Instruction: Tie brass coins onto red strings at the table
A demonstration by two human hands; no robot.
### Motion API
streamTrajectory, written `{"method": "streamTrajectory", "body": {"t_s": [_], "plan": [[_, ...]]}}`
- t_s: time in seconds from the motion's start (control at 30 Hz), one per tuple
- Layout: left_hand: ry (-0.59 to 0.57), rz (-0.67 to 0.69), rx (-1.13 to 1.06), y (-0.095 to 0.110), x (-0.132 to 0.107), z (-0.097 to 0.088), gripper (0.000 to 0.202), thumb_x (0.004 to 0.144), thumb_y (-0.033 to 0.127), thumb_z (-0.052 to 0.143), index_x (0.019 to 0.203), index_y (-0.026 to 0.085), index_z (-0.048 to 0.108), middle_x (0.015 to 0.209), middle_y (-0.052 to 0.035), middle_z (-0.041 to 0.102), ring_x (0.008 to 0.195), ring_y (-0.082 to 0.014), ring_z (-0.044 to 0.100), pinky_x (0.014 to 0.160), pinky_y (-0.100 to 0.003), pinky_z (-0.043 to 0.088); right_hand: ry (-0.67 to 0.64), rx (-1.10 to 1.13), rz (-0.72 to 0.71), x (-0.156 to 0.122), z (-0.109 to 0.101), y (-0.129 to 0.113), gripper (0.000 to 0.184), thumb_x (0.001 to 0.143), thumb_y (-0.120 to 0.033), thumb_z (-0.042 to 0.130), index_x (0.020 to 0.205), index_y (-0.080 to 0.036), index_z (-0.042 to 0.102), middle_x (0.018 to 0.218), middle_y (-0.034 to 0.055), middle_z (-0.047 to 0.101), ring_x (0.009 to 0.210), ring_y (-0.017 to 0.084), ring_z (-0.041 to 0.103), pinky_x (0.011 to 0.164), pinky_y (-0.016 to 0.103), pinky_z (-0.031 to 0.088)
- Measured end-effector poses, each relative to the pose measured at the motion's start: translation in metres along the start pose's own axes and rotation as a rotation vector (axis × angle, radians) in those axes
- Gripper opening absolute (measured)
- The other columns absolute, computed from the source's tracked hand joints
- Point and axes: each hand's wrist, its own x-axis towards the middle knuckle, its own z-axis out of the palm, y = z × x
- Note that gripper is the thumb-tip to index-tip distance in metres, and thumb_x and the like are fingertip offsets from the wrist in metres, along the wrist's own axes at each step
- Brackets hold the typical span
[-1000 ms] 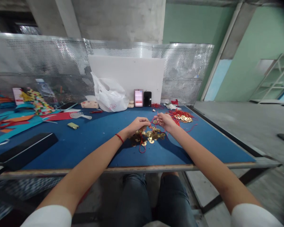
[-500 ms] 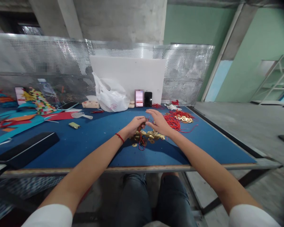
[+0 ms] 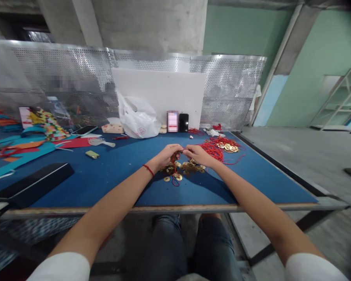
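My left hand [image 3: 166, 154] and my right hand [image 3: 196, 154] meet fingertip to fingertip above a pile of small gold coins [image 3: 185, 169] on the blue table [image 3: 114, 171]. Both hands are closed in a pinch on a red cord [image 3: 174, 175]. The cord hangs from my left fingers and loops down among the coins. A red thread band circles my left wrist. What sits between the fingertips besides the cord is too small to make out.
A heap of red cords with more gold coins [image 3: 222, 147] lies just right of my hands. At the back stand a white plastic bag [image 3: 138, 119], two phones [image 3: 177, 122] and a white board. A long black box [image 3: 32, 185] and coloured paper pieces [image 3: 23, 146] lie left.
My right hand opened flat over the coins half a second ago and has now closed again in a pinch beside my left hand. The left hand stayed in place holding the cord.
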Motion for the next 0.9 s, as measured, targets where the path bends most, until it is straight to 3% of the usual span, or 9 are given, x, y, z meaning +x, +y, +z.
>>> {"method": "streamTrajectory", "body": {"t_s": [0.13,0.23,0.4,0.57,0.7,0.9], "plan": [[-0.017,0.027,0.008,0.001,-0.001,0.001,0.017,0.066,0.031,0.066,0.065,0.016,0.059,0.057,0.0021,0.05,0.05,-0.0082,0.044,0.047,-0.02,0.038,0.036,0.171,0.072,0.0,0.003,0.0,0.022,0.087,-0.04,0.049,0.08,-0.02,0.046,0.065,-0.0037,0.054,0.059,0.011,0.049,0.056,0.022,0.035],[-0.032,0.028,-0.001,0.002,-0.003,0.004,0.014,0.065,0.028,0.066,0.063,0.016,0.059,0.057,0.0019,0.049,0.05,-0.0081,0.044,0.047,-0.02,0.037,0.014,0.171,0.058,-0.001,0.002,0.001,0.021,0.087,-0.04,0.051,0.086,-0.02,0.046,0.069,-0.0032,0.056,0.061,0.012,0.051,0.057,0.022,0.037],[0.004,-0.093,-0.015,0.003,-0.008,0.008,0.01,0.068,0.025,0.063,0.065,0.015,0.061,0.056,0.0012,0.052,0.048,-0.0082,0.044,0.044,-0.02,0.033,-0.081,-0.036,0.014,-0.003,0.0,-0.001,0.024,0.093,-0.032,0.042,0.072,-0.02,0.046,0.06,-0.0028,0.053,0.056,0.011,0.047,0.056,0.022,0.032],[-0.028,-0.124,-0.125,0.006,-0.006,0.008,0.009,0.071,0.023,0.064,0.072,0.014,0.064,0.066,-0.0007,0.06,0.049,-0.007,0.045,0.047,-0.021,0.038,-0.053,-0.018,-0.004,-0.002,-0.001,-0.004,0.031,0.096,-0.03,0.034,0.069,-0.02,0.044,0.057,-0.0029,0.05,0.054,0.011,0.046,0.057,0.023,0.032],[-0.085,-0.142,-0.201,0.004,-0.006,0.009,0.019,0.076,0.032,0.066,0.081,0.014,0.063,0.071,-0.0021,0.062,0.052,-0.0074,0.049,0.05,-0.022,0.04,-0.034,-0.042,-0.013,-0.002,-0.003,-0.003,0.028,0.096,-0.028,0.034,0.071,-0.02,0.045,0.057,-0.0033,0.048,0.055,0.011,0.044,0.057,0.023,0.032],[-0.046,-0.067,-0.065,0.002,-0.012,0.015,0.034,0.069,0.039,0.077,0.083,0.014,0.057,0.07,0.0012,0.059,0.049,-0.0042,0.044,0.044,-0.017,0.034,-0.101,0.102,0.016,-0.001,0.0,0.002,0.026,0.093,-0.025,0.036,0.069,-0.019,0.047,0.052,-0.0042,0.046,0.051,0.011,0.044,0.053,0.022,0.032]]}}
